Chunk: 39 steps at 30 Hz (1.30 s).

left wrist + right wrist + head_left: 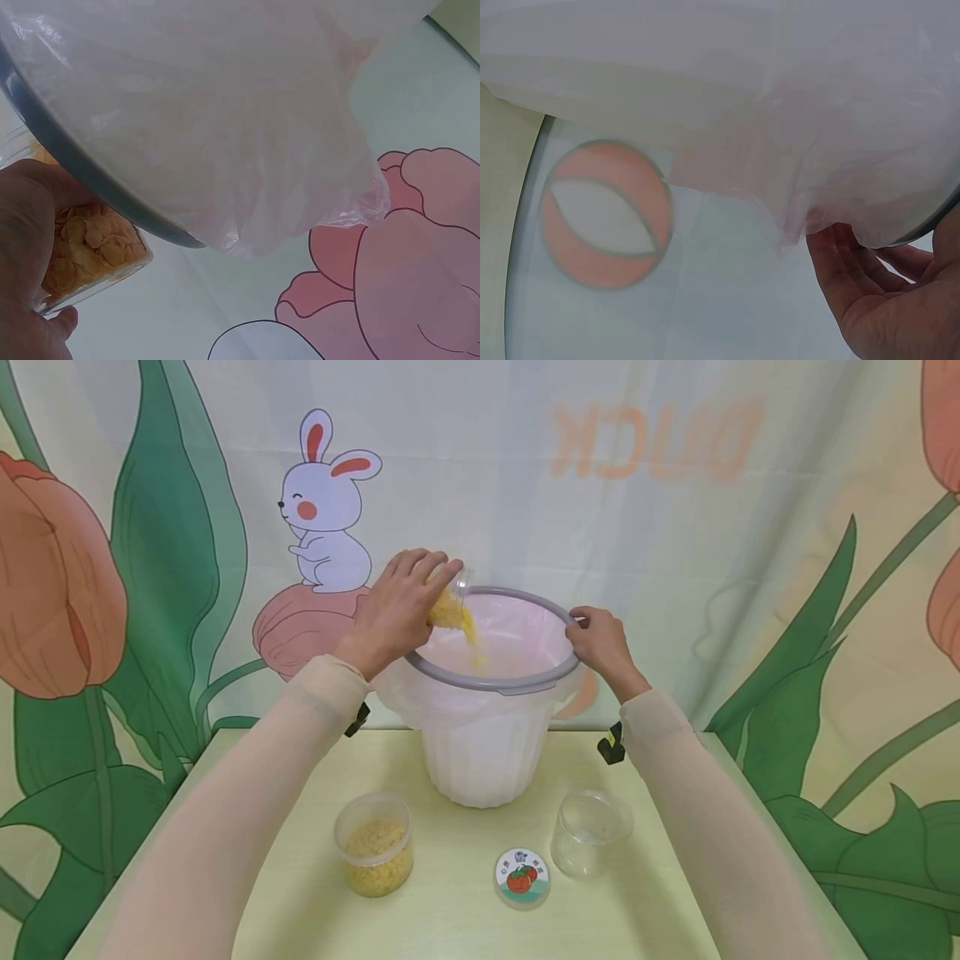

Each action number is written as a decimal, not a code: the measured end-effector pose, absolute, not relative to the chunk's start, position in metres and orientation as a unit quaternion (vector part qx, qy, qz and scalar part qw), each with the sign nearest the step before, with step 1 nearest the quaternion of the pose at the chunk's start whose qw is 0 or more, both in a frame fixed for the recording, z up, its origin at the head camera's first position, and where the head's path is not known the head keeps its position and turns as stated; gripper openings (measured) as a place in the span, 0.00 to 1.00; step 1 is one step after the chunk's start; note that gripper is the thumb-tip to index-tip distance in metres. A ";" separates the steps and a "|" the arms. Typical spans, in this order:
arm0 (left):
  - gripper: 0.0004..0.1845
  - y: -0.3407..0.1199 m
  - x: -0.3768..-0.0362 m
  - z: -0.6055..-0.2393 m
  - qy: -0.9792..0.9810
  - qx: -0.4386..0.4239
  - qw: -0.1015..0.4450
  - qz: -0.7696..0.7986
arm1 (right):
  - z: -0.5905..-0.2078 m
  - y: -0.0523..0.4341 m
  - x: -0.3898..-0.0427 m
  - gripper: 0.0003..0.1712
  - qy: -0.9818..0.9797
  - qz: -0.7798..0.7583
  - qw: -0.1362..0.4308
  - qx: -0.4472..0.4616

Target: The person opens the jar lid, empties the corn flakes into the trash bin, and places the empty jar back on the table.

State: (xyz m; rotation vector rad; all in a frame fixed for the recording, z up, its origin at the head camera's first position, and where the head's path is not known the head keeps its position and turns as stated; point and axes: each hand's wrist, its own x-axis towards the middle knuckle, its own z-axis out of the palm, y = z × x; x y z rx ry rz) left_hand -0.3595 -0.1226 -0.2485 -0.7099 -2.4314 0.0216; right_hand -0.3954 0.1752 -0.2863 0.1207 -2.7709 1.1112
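Note:
A white bin [483, 752] with a grey rim [487, 681] and a white plastic liner [225, 112] stands at the back of the table. My left hand [401, 606] grips a clear jar [453, 597] tipped over the bin's left rim, and yellow flakes [468, 631] fall from it into the liner. In the left wrist view the jar [90, 251] shows flakes inside, pressed by my palm. My right hand [600, 639] grips the bin's right rim; its fingers [855, 270] curl under the liner [840, 135].
On the yellow-green table [450, 910] stand a clear jar of yellow flakes [375, 843], an empty clear jar [588, 831] and a round lid with a tomato picture [522, 877]. A printed curtain [637, 485] hangs behind.

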 end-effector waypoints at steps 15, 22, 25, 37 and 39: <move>0.39 -0.123 -0.358 -0.248 -0.908 -0.286 0.305 0.023 | -0.287 0.175 -0.395 0.28 -0.925 0.370 0.073 0.038; 0.40 -0.122 -0.358 -0.247 -0.900 -0.301 0.315 0.032 | -0.286 0.174 -0.394 0.28 -0.925 0.370 0.076 0.041; 0.41 -0.122 -0.358 -0.247 -0.899 -0.301 0.315 0.036 | -0.285 0.174 -0.394 0.28 -0.925 0.369 0.076 0.041; 0.42 -0.121 -0.357 -0.249 -0.896 -0.308 0.317 0.039 | -0.286 0.174 -0.394 0.28 -0.925 0.369 0.077 0.039; 0.42 -0.121 -0.357 -0.249 -0.896 -0.308 0.317 0.041 | -0.285 0.174 -0.394 0.28 -0.925 0.369 0.075 0.039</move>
